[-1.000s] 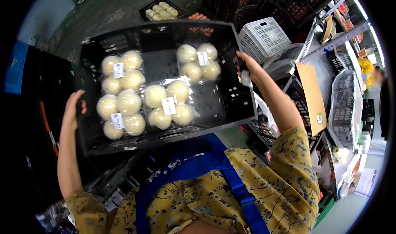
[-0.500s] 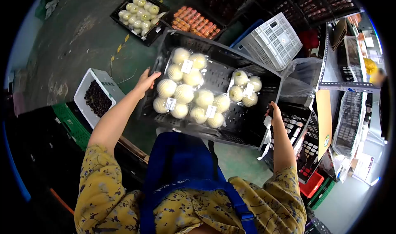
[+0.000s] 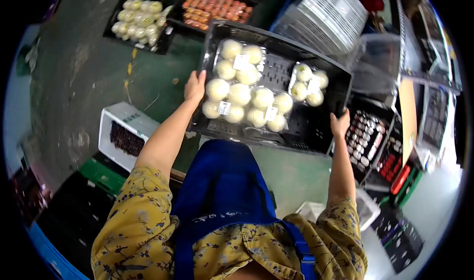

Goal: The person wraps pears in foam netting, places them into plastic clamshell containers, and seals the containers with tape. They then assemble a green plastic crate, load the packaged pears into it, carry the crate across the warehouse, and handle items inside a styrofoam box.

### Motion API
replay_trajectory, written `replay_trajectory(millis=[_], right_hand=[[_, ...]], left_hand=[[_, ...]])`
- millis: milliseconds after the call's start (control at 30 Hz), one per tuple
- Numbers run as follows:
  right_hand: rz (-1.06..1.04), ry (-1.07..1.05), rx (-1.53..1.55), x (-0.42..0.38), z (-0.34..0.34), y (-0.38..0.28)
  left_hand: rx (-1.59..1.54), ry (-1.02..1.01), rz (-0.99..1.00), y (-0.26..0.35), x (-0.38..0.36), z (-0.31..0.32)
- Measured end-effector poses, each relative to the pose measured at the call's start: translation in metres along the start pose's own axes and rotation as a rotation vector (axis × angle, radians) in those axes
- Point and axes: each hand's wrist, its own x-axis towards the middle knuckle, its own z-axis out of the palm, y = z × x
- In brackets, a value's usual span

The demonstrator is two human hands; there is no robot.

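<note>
a black crate is gripped at its left end by the left hand and at its right end by the right hand. inside, four packs of pale round produce are held, three grouped left, one farther right. beyond, a tray of pale produce is seen far left.

My one head-worn camera is looking forward and steeply down from above my blue apron, facing the black crate close below.
</note>
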Motion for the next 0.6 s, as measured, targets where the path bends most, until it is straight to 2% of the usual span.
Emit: replay_trajectory(millis=[33, 67, 100, 133, 167, 267, 333, 433, 533, 600], right_hand=[[-0.041, 0.039, 0.023, -0.013, -0.006, -0.021], [-0.179, 0.139, 0.046, -0.050, -0.009, -0.038], [-0.132, 0.079, 0.128, -0.075, -0.010, -0.045], [-0.031, -0.019, 0.220, -0.092, -0.022, -0.081], [-0.111, -0.017, 0.266, -0.112, -0.025, -0.092], [0.024, -0.169, 0.329, -0.167, -0.025, -0.108], [0.335, -0.305, 0.390, -0.199, -0.027, -0.113], [0.427, -0.379, 0.342, -0.228, -0.028, -0.102], [0.567, -0.410, 0.417, -0.233, -0.038, -0.101], [0.587, -0.392, 0.480, -0.239, -0.044, -0.104]], left_hand=[[-0.073, -0.073, -0.031, 0.004, 0.005, -0.004], [-0.071, -0.131, -0.022, 0.009, 0.005, -0.004], [-0.067, -0.151, -0.041, 0.009, 0.003, -0.009], [-0.058, -0.129, -0.009, -0.002, 0.014, -0.002], [-0.051, -0.144, -0.039, 0.003, 0.012, -0.003], [-0.067, -0.178, -0.048, 0.004, 0.017, -0.003], [-0.054, -0.209, -0.095, 0.009, 0.019, -0.002], [-0.079, -0.253, -0.100, 0.019, 0.035, -0.003], [-0.057, -0.247, -0.039, 0.025, 0.060, 0.008], [-0.030, -0.266, -0.010, 0.023, 0.066, 0.011]])
